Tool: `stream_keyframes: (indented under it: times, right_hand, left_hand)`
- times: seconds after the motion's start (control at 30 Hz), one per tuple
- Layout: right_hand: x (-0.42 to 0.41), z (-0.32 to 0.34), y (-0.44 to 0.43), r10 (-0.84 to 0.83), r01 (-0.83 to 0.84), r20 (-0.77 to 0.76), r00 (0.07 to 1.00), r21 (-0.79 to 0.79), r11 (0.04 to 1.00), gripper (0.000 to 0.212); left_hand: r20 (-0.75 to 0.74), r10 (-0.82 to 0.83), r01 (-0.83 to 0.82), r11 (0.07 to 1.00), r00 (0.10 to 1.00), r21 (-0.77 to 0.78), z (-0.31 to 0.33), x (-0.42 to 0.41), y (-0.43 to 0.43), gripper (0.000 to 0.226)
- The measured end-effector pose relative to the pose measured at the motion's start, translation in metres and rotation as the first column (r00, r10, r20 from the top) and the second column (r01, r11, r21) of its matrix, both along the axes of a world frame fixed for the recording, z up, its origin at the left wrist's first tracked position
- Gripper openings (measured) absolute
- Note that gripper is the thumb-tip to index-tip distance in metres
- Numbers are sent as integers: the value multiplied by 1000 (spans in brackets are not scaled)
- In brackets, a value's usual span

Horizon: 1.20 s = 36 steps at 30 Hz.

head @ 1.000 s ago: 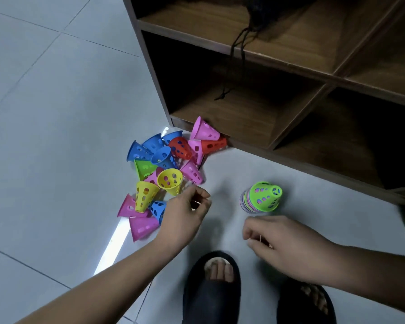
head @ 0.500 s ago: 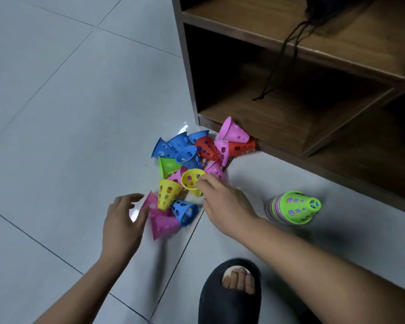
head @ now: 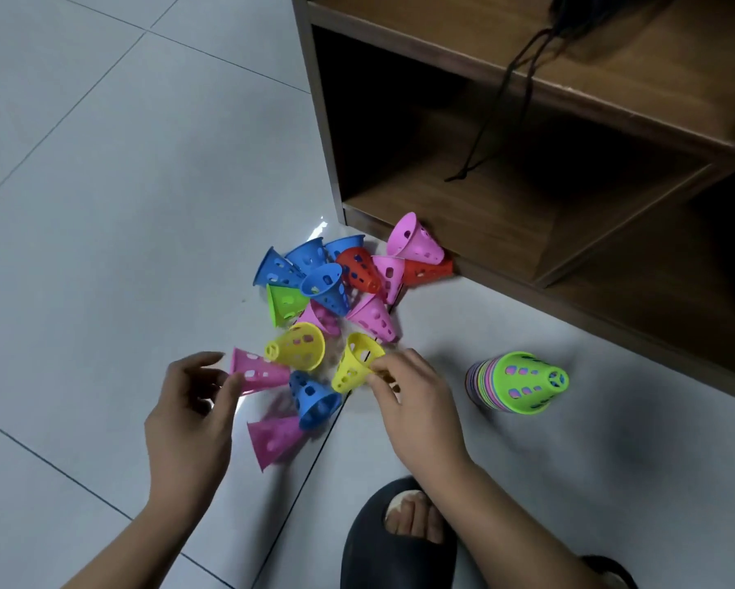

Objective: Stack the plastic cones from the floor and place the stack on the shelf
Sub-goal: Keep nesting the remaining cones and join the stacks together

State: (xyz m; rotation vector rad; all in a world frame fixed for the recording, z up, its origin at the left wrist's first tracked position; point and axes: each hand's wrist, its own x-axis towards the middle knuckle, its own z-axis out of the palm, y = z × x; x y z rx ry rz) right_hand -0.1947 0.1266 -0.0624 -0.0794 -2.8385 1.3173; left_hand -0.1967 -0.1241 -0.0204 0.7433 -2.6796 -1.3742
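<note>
Stack [head: 518, 382] stands rightward, nearest the right hand [head: 412, 401] pinching a yellow cone [head: 351, 365]; left hand [head: 191, 414] pinches a pink cone [head: 259, 371].

Left hand [head: 187, 423], right hand [head: 416, 401]: both bare, arms uncovered to the frame edge. One foot in a black open-toed sandal [head: 374, 554] with a thick, rounded strap; toes [head: 412, 520] showing. Second black sandal [head: 612, 572] only partly in view, lower right.
</note>
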Motion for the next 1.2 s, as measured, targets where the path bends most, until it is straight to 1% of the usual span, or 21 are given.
stream_keyframes:
  times: [0.07, 0.17, 0.27, 0.33, 0.43, 0.5, 0.57, 0.63, 0.73, 0.83, 0.93, 1.03, 1.13, 1.2]
  right_hand:
    - [8, 21, 2, -112, 111, 2, 994, -141, 984, 5]
    - [21, 49, 12, -261, 262, 44, 964, -282, 923, 10]
    - [31, 75, 30, -386, 417, 163, 908, -439, 796, 8]
    - [36, 91, 45, -470, 490, 177, 865, -497, 716, 6]
    - [46, 110, 71, -582, 581, 175, 794, -499, 642, 8]
    - [55, 112, 88, -634, 637, 182, 752, -450, 626, 10]
    - [63, 106, 103, -661, 670, 190, 726, -414, 616, 14]
    - [66, 97, 115, -667, 685, 227, 710, -440, 581, 17]
    - [70, 82, 123, -648, 708, 325, 689, -491, 507, 17]
    - [70, 72, 122, -607, 719, 408, 681, -531, 449, 18]
    - [68, 63, 119, -574, 738, 484, 661, -556, 381, 18]
    - [67, 49, 116, -580, 758, 502, 642, -533, 377, 17]
    - [68, 39, 114, -606, 769, 483, 631, -492, 408, 18]
    - [67, 36, 113, -612, 771, 476, 631, -469, 430, 20]
  left_hand:
    - [-55, 6, -3, 998, 998, 56, 16, -3, 12, 25]
    - [-124, -26, 45, 987, 992, 156, 36, -11, 35, 22]
    - [-186, -59, 117, 940, 981, 320, 54, -19, 62, 18]
    - [-226, -82, 173, 891, 971, 420, 61, -23, 80, 18]
    - [-241, -112, 230, 805, 964, 547, 65, -23, 106, 17]
    - [-222, -126, 239, 752, 967, 615, 64, -20, 121, 18]
    - [-176, -150, 229, 717, 973, 658, 60, -17, 134, 21]
    - [-109, -169, 196, 681, 980, 706, 58, -14, 145, 20]
    - [-30, -217, 159, 607, 976, 779, 56, -10, 163, 16]
    - [-1, -282, 159, 539, 960, 827, 58, -9, 180, 12]
    - [8, -322, 157, 482, 947, 862, 59, -11, 195, 13]
    - [-5, -327, 155, 433, 945, 888, 59, -14, 210, 13]
    - [-42, -329, 173, 381, 943, 908, 62, -18, 221, 13]
    - [-58, -326, 185, 374, 943, 909, 62, -21, 227, 13]
